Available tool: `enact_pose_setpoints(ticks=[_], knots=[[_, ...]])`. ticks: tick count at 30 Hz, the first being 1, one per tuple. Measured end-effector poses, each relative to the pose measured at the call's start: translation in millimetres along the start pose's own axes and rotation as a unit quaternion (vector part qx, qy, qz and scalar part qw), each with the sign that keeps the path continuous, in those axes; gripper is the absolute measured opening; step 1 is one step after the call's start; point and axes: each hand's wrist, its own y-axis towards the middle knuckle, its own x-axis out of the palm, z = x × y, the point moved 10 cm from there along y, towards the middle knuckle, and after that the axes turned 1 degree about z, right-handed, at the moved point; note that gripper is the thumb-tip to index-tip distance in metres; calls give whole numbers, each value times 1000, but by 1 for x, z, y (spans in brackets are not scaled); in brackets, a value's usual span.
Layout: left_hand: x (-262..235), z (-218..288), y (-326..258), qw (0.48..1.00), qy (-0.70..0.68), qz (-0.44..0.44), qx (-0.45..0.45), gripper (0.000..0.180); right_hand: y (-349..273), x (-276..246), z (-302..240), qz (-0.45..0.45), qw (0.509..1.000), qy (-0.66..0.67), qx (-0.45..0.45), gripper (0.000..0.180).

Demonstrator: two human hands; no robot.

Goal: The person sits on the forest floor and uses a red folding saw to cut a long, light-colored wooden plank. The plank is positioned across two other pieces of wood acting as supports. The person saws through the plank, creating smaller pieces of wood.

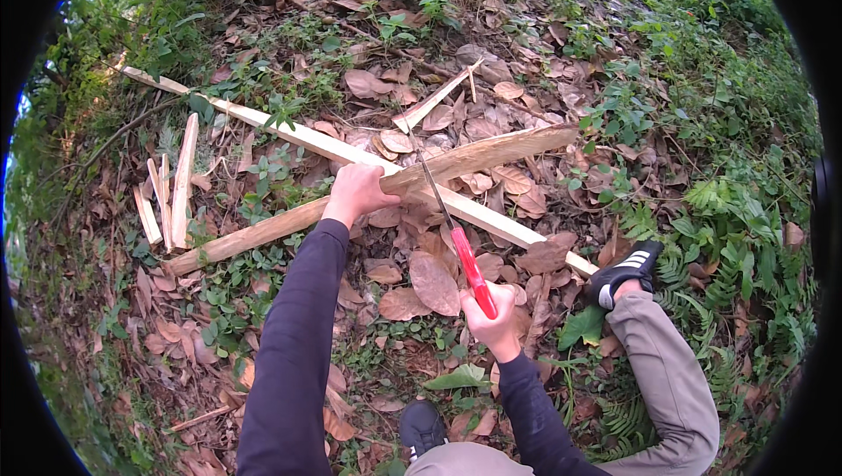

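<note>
My left hand [356, 192] is closed over a rough wooden plank [491, 152], which slants from the lower left up to the right. Crossing beneath it, a longer pale wooden strip [303, 136] runs from the upper left down to the right. My right hand [493, 322] grips the red handle [471, 264] of a hand saw. Its thin dark blade [436, 189] lies across the plank, just right of my left hand. Whether the teeth have cut into the wood is too small to tell.
Several short split pieces of wood [185, 182] lie at the left. Beyond the planks rests a pointed offcut [438, 96]. My right shoe [626, 273] is at the strip's near end; my left shoe [423, 428] stands lower down. Dry leaves [434, 283], weeds and ferns [715, 270] cover the ground.
</note>
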Motion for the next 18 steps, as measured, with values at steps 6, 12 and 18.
enact_pose_setpoints(ticks=[6, 12, 18], knots=[[-19, 1, -29, 975, -23, 211, -68, 53, -6, 18, 5, -2, 999, -8, -38, 23], [-10, -24, -10, 961, -7, 187, -201, 48, 22, 24, 14, 7, 999, -29, -20, 22], [2, -49, -21, 937, -69, 116, -321, 51, -26, 9, 27, -25, 998, -43, -43, 17]])
